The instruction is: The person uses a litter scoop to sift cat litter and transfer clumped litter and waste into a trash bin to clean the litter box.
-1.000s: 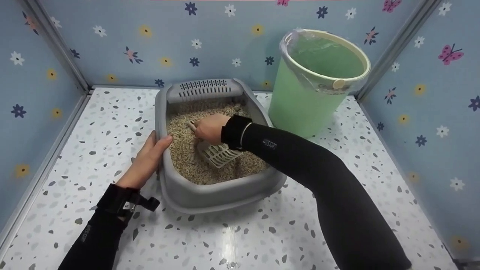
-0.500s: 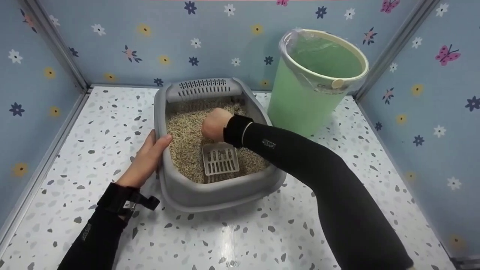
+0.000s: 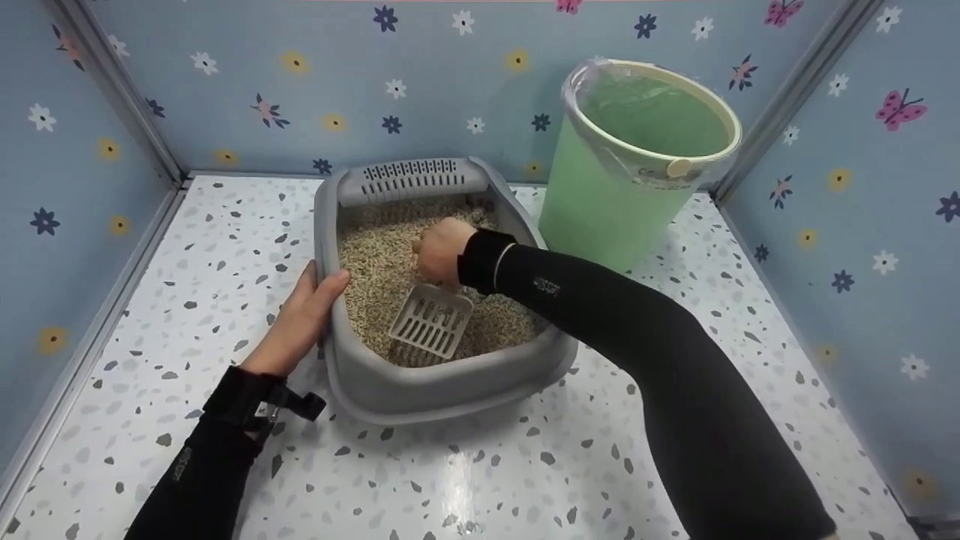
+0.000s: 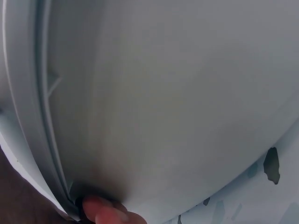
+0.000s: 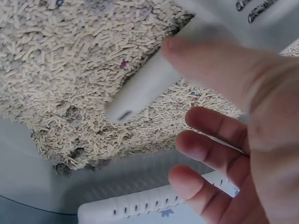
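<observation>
A grey litter box [image 3: 442, 394] holds pale pellet litter [image 3: 375, 277]. My left hand [image 3: 296, 322] grips its left rim, thumb over the top and fingers under the outside edge; those fingertips [image 4: 105, 212] show in the left wrist view. Over the litter, my right hand [image 3: 442, 251] holds a slotted litter scoop [image 3: 433, 321]. In the right wrist view the thumb lies on the scoop's handle [image 5: 140, 91], while three fingers [image 5: 201, 149] hang off it, loosely bent. The index finger is hidden there. Small bits show on the scoop's slotted face, too small to name.
Behind the box on the right stands a green trash bin [image 3: 600, 202] with a clear liner over its rim. Flowered blue panels [image 3: 450, 75] enclose the back and sides. Grey clumps [image 5: 63, 169] sit along the litter's edge in the right wrist view.
The right hand has shifted slightly right, and the scoop has turned: its steep tilt levelled out, then its front edge swung toward the left. The left hand keeps its place on the rim.
</observation>
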{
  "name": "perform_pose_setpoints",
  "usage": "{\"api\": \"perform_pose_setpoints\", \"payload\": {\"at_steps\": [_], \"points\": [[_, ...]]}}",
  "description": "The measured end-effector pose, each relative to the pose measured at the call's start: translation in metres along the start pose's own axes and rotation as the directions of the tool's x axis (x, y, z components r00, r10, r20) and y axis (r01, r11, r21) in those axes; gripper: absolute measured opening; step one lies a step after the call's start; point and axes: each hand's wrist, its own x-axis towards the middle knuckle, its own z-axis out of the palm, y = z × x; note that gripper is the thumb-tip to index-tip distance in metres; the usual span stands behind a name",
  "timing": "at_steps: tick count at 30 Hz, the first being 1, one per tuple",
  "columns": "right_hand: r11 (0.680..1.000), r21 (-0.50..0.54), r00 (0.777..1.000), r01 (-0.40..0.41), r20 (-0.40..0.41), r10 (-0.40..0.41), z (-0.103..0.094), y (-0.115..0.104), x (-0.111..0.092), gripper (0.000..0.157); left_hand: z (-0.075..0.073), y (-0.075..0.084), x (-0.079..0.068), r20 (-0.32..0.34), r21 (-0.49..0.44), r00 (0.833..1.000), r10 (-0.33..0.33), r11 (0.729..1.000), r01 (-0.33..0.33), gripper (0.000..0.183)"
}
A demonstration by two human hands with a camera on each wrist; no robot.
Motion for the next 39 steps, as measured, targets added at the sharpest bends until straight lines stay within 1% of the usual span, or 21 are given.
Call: {"api": "perform_pose_setpoints", "payload": {"at_steps": [1, 3, 5, 8, 10, 12, 15, 17, 20, 23, 26, 28, 31, 33, 35, 39], "points": [[1.0, 0.024, 1.0, -0.004, 0.008, 0.004, 0.001, 0.002, -0.002, 0.018, 0.0, 0.0, 0.0, 0.0, -0.006, 1.0, 0.0, 1.0, 0.0, 0.095], [0.997, 0.083, 1.0, -0.003, 0.002, 0.003, 0.002, 0.006, -0.007, 0.02, 0.001, -0.001, 0.001, 0.004, -0.018, 1.0, 0.005, 1.0, -0.005, 0.094], [0.987, 0.159, 1.0, 0.003, -0.014, -0.001, 0.001, 0.012, -0.012, 0.027, 0.002, -0.001, 0.002, 0.007, -0.023, 1.0, 0.008, 1.0, -0.008, 0.093], [0.961, 0.276, 1.0, 0.018, -0.022, -0.012, -0.001, 0.022, -0.019, 0.037, 0.001, -0.001, 0.001, -0.001, -0.016, 1.0, 0.007, 1.0, -0.007, 0.093], [0.931, 0.366, 1.0, 0.009, -0.005, -0.008, -0.004, 0.03, -0.024, 0.037, 0.0, -0.002, 0.001, -0.007, -0.008, 1.0, -0.001, 1.0, 0.0, 0.094], [0.901, 0.434, 1.0, -0.007, 0.009, 0.003, -0.007, 0.038, -0.028, 0.032, 0.0, -0.002, 0.001, -0.013, -0.002, 1.0, -0.003, 1.0, 0.002, 0.093], [0.865, 0.501, 0.999, -0.034, 0.002, 0.038, -0.014, 0.051, -0.037, 0.016, 0.0, -0.002, 0.001, -0.015, -0.004, 1.0, -0.003, 1.0, 0.003, 0.092], [0.856, 0.515, 0.997, -0.044, -0.033, 0.07, -0.019, 0.059, -0.044, 0.008, 0.0, -0.002, 0.001, -0.016, -0.008, 1.0, -0.003, 1.0, 0.002, 0.092], [0.865, 0.498, 0.988, -0.069, -0.089, 0.13, -0.028, 0.07, -0.056, 0.009, 0.0, -0.002, 0.0, -0.013, -0.005, 1.0, -0.005, 1.0, 0.004, 0.095], [0.875, 0.474, 0.972, -0.102, -0.139, 0.188, -0.033, 0.079, -0.067, 0.009, 0.002, -0.001, 0.0, -0.018, -0.004, 1.0, 0.006, 1.0, -0.006, 0.091], [0.879, 0.459, 0.953, -0.13, -0.186, 0.238, -0.034, 0.086, -0.076, 0.009, 0.003, -0.001, 0.0, -0.025, -0.014, 1.0, 0.019, 1.0, -0.019, 0.085], [0.895, 0.423, 0.941, -0.14, -0.226, 0.254, -0.031, 0.088, -0.079, 0.008, 0.003, -0.001, 0.0, -0.022, -0.022, 0.999, 0.023, 0.999, -0.023, 0.085], [0.935, 0.328, 0.925, -0.137, -0.295, 0.238, -0.025, 0.086, -0.078, 0.004, 0.003, -0.001, 0.0, -0.018, -0.029, 1.0, 0.02, 0.999, -0.02, 0.089], [0.958, 0.257, 0.923, -0.127, -0.322, 0.209, -0.019, 0.082, -0.075, 0.009, 0.002, -0.001, 0.0, -0.016, -0.027, 1.0, 0.014, 1.0, -0.014, 0.093], [0.972, 0.203, 0.928, -0.117, -0.325, 0.18, -0.012, 0.078, -0.071, 0.017, 0.002, -0.002, 0.001, -0.015, -0.026, 1.0, 0.007, 1.0, -0.007, 0.095], [0.988, 0.108, 0.948, -0.113, -0.285, 0.14, -0.004, 0.07, -0.061, 0.026, 0.002, -0.002, 0.0, -0.018, -0.008, 1.0, 0.004, 1.0, -0.005, 0.093]]}}
